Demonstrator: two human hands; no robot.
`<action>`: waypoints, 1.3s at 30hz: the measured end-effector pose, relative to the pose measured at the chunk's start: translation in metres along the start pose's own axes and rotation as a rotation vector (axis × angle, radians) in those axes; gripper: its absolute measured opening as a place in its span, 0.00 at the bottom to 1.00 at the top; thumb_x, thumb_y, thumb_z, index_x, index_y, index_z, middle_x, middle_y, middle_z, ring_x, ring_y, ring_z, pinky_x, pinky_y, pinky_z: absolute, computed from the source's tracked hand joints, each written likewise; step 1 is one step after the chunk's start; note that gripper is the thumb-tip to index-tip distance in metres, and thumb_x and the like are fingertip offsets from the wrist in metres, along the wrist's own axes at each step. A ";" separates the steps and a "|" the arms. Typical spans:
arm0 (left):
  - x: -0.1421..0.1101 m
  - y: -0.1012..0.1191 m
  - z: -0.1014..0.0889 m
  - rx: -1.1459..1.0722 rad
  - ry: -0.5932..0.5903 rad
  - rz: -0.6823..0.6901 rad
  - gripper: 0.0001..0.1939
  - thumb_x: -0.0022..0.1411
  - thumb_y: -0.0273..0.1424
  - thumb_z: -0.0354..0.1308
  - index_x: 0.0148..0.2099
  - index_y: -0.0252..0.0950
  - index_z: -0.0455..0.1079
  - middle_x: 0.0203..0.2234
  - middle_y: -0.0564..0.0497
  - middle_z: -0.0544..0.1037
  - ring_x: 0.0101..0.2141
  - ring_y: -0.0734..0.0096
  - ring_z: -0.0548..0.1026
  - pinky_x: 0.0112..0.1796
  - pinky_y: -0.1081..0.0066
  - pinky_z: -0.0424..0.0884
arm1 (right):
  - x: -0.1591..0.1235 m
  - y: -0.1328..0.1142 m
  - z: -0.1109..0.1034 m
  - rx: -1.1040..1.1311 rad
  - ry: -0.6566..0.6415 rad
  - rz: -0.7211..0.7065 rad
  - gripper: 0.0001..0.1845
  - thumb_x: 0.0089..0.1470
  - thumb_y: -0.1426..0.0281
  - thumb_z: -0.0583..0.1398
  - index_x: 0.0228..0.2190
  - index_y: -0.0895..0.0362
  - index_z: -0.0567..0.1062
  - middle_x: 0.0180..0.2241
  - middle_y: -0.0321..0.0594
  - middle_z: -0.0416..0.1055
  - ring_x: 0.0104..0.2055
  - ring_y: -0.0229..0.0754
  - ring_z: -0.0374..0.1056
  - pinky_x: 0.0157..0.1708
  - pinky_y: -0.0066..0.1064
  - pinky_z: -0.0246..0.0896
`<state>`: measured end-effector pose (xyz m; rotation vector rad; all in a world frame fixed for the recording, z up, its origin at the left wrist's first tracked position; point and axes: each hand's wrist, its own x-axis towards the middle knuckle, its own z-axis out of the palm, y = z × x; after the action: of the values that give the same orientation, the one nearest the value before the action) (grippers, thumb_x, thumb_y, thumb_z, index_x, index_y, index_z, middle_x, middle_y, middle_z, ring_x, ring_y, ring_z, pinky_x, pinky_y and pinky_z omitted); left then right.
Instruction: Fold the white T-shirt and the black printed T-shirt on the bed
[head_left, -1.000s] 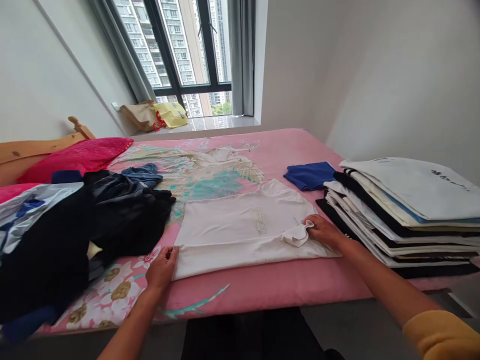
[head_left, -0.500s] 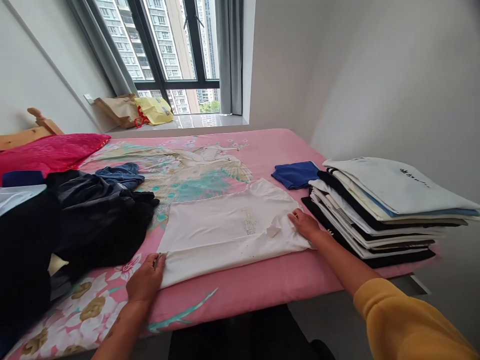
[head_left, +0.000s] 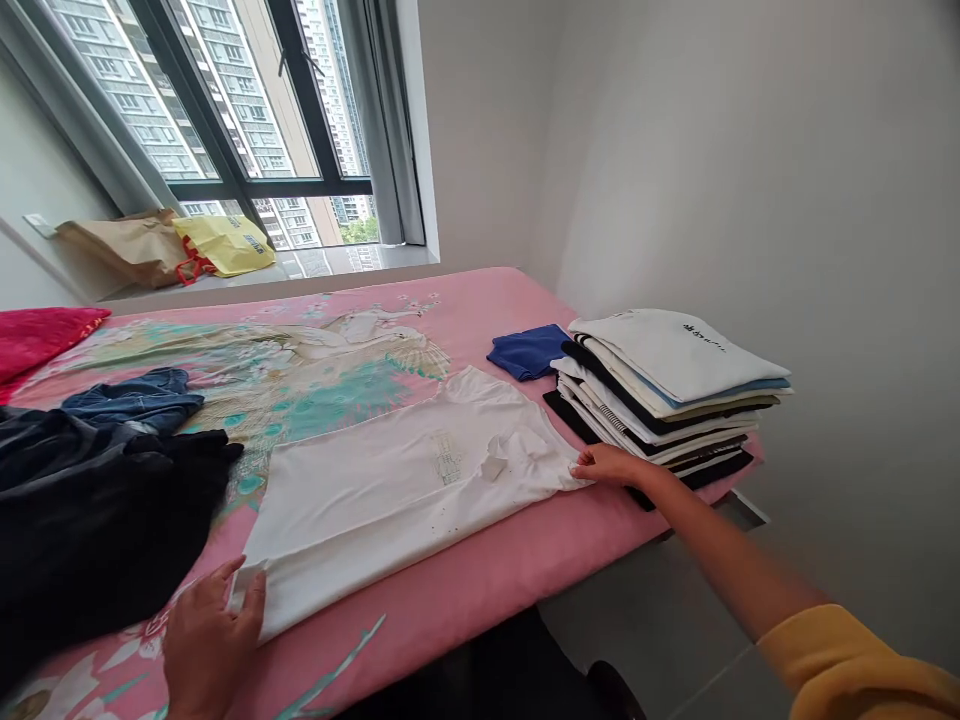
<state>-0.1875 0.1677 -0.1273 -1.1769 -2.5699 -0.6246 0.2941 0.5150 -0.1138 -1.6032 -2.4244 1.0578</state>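
A white T-shirt [head_left: 375, 490] lies spread on the bed, its near side folded inward lengthwise. Small printed text shows near its chest, and the cloth is rumpled toward the sleeve. My left hand [head_left: 214, 640] rests at the hem's near corner, thumb and fingers apart. At the other end, my right hand [head_left: 611, 466] pinches the edge of the shirt by the sleeve. Just beyond that hand stands a tall stack of folded clothes [head_left: 675, 365], with a white printed shirt on top.
Pink floral bedding [head_left: 480, 570] covers the bed. Dark clothes [head_left: 112, 510] and jeans [head_left: 139, 395] are heaped at left, near a red pillow [head_left: 45, 340]. A folded blue garment [head_left: 529, 350] lies beside the stack. Paper bags [head_left: 135, 250] sit on the windowsill.
The view has swung to the right. My left hand has loosened from its grip on the hem and spread its fingers. My right hand now pinches the shirt's sleeve edge.
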 end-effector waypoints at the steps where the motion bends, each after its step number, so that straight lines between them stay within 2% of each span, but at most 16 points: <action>1: -0.002 0.015 0.003 -0.035 0.055 0.107 0.25 0.59 0.46 0.44 0.47 0.32 0.67 0.44 0.39 0.72 0.49 0.52 0.67 0.51 0.55 0.61 | -0.003 0.002 0.001 -0.005 0.022 -0.001 0.14 0.40 0.61 0.64 0.20 0.59 0.71 0.19 0.35 0.67 0.24 0.36 0.60 0.24 0.26 0.49; 3: -0.006 0.055 0.012 -0.158 0.076 0.267 0.21 0.60 0.43 0.46 0.46 0.35 0.68 0.44 0.42 0.72 0.48 0.56 0.68 0.52 0.58 0.61 | -0.008 0.004 0.004 0.001 0.087 -0.013 0.12 0.43 0.62 0.61 0.21 0.59 0.71 0.20 0.35 0.67 0.25 0.36 0.60 0.25 0.26 0.48; 6: -0.012 0.129 0.029 -0.318 -0.114 0.395 0.17 0.61 0.41 0.49 0.47 0.38 0.67 0.45 0.45 0.72 0.48 0.61 0.69 0.50 0.63 0.64 | -0.012 0.007 0.012 0.067 0.173 -0.053 0.14 0.51 0.60 0.54 0.27 0.57 0.70 0.24 0.35 0.68 0.26 0.34 0.60 0.25 0.25 0.51; 8: -0.012 0.180 0.042 -0.368 -0.247 0.442 0.17 0.61 0.41 0.49 0.49 0.40 0.66 0.46 0.46 0.72 0.49 0.61 0.68 0.49 0.62 0.65 | -0.015 0.010 0.019 0.207 0.170 -0.052 0.16 0.53 0.57 0.51 0.31 0.56 0.69 0.26 0.34 0.68 0.22 0.32 0.59 0.22 0.24 0.51; 12: 0.001 0.269 0.070 -0.373 -0.393 0.449 0.26 0.58 0.41 0.53 0.57 0.38 0.60 0.49 0.43 0.70 0.50 0.57 0.67 0.49 0.58 0.63 | -0.023 0.017 0.031 0.516 0.036 -0.029 0.23 0.49 0.59 0.57 0.46 0.53 0.63 0.34 0.35 0.70 0.17 0.29 0.58 0.15 0.21 0.50; 14: 0.010 0.300 0.082 -0.347 -0.450 0.418 0.32 0.53 0.40 0.58 0.59 0.38 0.59 0.49 0.42 0.71 0.50 0.55 0.68 0.49 0.58 0.63 | -0.026 0.021 0.034 0.575 0.034 -0.081 0.31 0.46 0.63 0.60 0.52 0.52 0.59 0.38 0.37 0.70 0.20 0.29 0.60 0.16 0.20 0.52; 16: 0.019 0.318 0.092 -0.349 -0.497 0.357 0.28 0.53 0.35 0.58 0.56 0.40 0.62 0.46 0.44 0.73 0.48 0.57 0.69 0.47 0.61 0.63 | -0.026 0.023 0.036 0.591 0.074 -0.119 0.31 0.47 0.64 0.58 0.53 0.51 0.59 0.36 0.36 0.70 0.19 0.29 0.60 0.17 0.22 0.54; 19: 0.029 0.320 0.103 -0.376 -0.495 0.220 0.17 0.59 0.31 0.48 0.51 0.40 0.66 0.40 0.47 0.76 0.42 0.64 0.73 0.42 0.66 0.65 | -0.022 0.024 0.039 0.550 0.167 -0.134 0.24 0.52 0.63 0.54 0.52 0.52 0.63 0.32 0.35 0.70 0.20 0.32 0.61 0.22 0.26 0.59; 21: 0.033 0.310 0.107 -0.370 -0.476 0.155 0.17 0.61 0.32 0.44 0.50 0.38 0.66 0.36 0.47 0.76 0.38 0.65 0.74 0.39 0.66 0.66 | -0.019 0.023 0.042 0.500 0.276 -0.144 0.21 0.53 0.62 0.53 0.49 0.54 0.66 0.34 0.38 0.71 0.28 0.36 0.66 0.31 0.30 0.63; 23: 0.034 0.298 0.108 -0.365 -0.487 0.115 0.16 0.61 0.34 0.46 0.49 0.37 0.66 0.32 0.48 0.76 0.35 0.65 0.74 0.38 0.67 0.67 | -0.016 0.020 0.045 0.466 0.386 -0.136 0.19 0.52 0.62 0.53 0.45 0.56 0.69 0.36 0.39 0.71 0.35 0.40 0.67 0.39 0.33 0.62; 25: 0.033 0.292 0.105 -0.377 -0.450 0.114 0.17 0.60 0.36 0.49 0.49 0.35 0.67 0.33 0.47 0.76 0.35 0.65 0.74 0.38 0.67 0.68 | -0.016 0.018 0.047 0.461 0.447 -0.111 0.19 0.52 0.60 0.53 0.43 0.57 0.70 0.35 0.40 0.71 0.37 0.41 0.67 0.41 0.34 0.61; 27: 0.026 0.293 0.098 -0.393 -0.313 0.225 0.18 0.60 0.36 0.49 0.49 0.34 0.67 0.39 0.43 0.75 0.40 0.63 0.73 0.43 0.64 0.67 | -0.018 0.016 0.046 0.455 0.455 -0.096 0.20 0.51 0.59 0.54 0.43 0.57 0.70 0.34 0.40 0.71 0.37 0.42 0.67 0.40 0.34 0.61; 29: 0.014 0.299 0.089 -0.392 -0.219 0.503 0.16 0.62 0.35 0.48 0.48 0.36 0.68 0.44 0.42 0.73 0.46 0.61 0.70 0.48 0.61 0.64 | -0.021 0.016 0.045 0.431 0.442 -0.095 0.19 0.52 0.60 0.54 0.43 0.56 0.70 0.34 0.39 0.71 0.36 0.42 0.67 0.40 0.33 0.61; 32: -0.013 0.307 0.080 -0.304 -0.343 0.951 0.16 0.63 0.31 0.45 0.50 0.40 0.69 0.48 0.45 0.73 0.52 0.61 0.67 0.52 0.60 0.60 | -0.025 0.016 0.047 0.392 0.462 -0.108 0.17 0.53 0.63 0.51 0.42 0.55 0.70 0.34 0.38 0.71 0.37 0.41 0.67 0.40 0.33 0.60; 34: -0.030 0.306 0.082 -0.211 -0.399 1.028 0.20 0.63 0.32 0.46 0.56 0.40 0.64 0.53 0.46 0.69 0.55 0.60 0.63 0.54 0.57 0.58 | -0.028 0.018 0.051 0.381 0.500 -0.088 0.15 0.53 0.64 0.51 0.40 0.54 0.69 0.33 0.37 0.71 0.35 0.41 0.68 0.38 0.32 0.61; 39: -0.047 0.292 0.097 -0.115 -0.391 0.993 0.28 0.63 0.37 0.47 0.64 0.40 0.51 0.62 0.46 0.57 0.62 0.59 0.53 0.59 0.52 0.49 | -0.032 0.026 0.059 0.330 0.552 -0.013 0.08 0.50 0.67 0.52 0.34 0.52 0.68 0.31 0.35 0.71 0.33 0.40 0.68 0.37 0.31 0.61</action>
<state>0.0614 0.3532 -0.1494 -2.5116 -1.7911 -0.3060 0.3067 0.4649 -0.1633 -1.5106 -1.7984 0.8155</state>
